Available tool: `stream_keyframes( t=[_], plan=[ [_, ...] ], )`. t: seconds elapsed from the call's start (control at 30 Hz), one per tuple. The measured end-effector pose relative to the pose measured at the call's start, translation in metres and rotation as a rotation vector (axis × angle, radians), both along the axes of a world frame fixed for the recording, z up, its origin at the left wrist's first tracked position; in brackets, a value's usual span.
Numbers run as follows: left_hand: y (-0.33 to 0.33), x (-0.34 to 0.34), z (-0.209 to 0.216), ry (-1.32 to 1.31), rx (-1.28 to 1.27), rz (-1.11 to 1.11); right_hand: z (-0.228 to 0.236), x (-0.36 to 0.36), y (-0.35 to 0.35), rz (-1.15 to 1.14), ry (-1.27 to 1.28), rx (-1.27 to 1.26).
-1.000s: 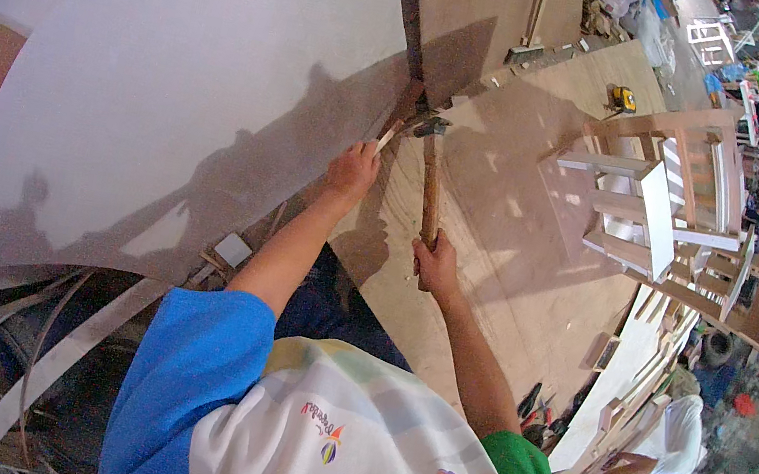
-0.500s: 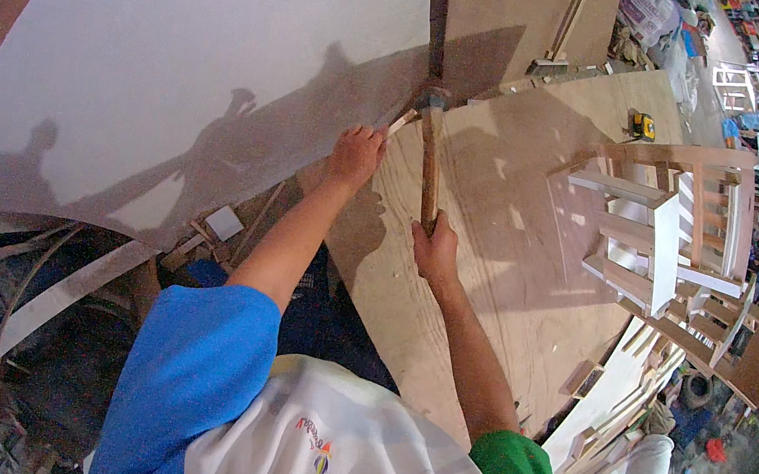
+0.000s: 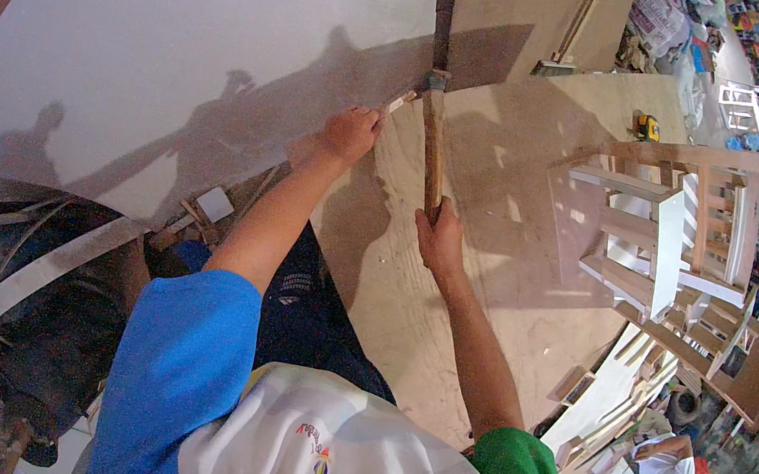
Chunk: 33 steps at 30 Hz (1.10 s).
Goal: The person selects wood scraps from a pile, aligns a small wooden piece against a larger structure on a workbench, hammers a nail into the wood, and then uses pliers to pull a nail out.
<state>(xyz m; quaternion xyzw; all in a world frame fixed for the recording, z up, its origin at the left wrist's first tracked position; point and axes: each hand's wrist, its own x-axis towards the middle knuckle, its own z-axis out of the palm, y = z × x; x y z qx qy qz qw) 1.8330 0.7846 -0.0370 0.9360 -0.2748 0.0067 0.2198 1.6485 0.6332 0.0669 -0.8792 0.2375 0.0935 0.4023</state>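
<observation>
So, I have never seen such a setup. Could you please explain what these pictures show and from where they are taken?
There is no machine, only a person working bare-handed. All pictures come from the left one of two head-worn fisheye cameras looking down, so edges bend. The left hand holds a thin, light strip, seemingly wood. The right hand grips a hammer by its handle; its head is near the strip's far end. On the broad wooden board lies a yellow tape measure, with a slatted wooden frame to the right.
</observation>
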Motion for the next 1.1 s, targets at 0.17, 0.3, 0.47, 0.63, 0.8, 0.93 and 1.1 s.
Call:
stream_keyframes(
  t=[0.17,0.3,0.47,0.63,0.8,0.93,1.1],
  plan=[
    [-0.005,-0.005,0.005,0.096,0.05,0.011,-0.007,-0.002,-0.007,-0.015,-0.044,-0.007],
    [-0.004,-0.006,0.005,0.083,0.097,0.001,-0.006,-0.002,-0.008,-0.002,-0.026,-0.003],
    [-0.003,-0.005,0.004,0.064,0.143,-0.006,-0.005,0.0,-0.006,0.014,-0.001,-0.009],
    [-0.003,-0.009,0.012,0.043,0.096,-0.003,-0.002,0.002,-0.008,0.016,-0.003,-0.069],
    [0.0,-0.015,0.035,0.232,0.028,0.03,0.022,0.013,-0.018,0.064,0.003,-0.067],
    [-0.005,-0.013,0.012,0.118,0.099,0.003,0.012,0.013,-0.025,0.147,0.019,-0.133],
    [-0.007,-0.006,0.014,0.276,0.137,0.02,0.038,0.024,-0.025,0.1,0.025,-0.146]
  ],
)
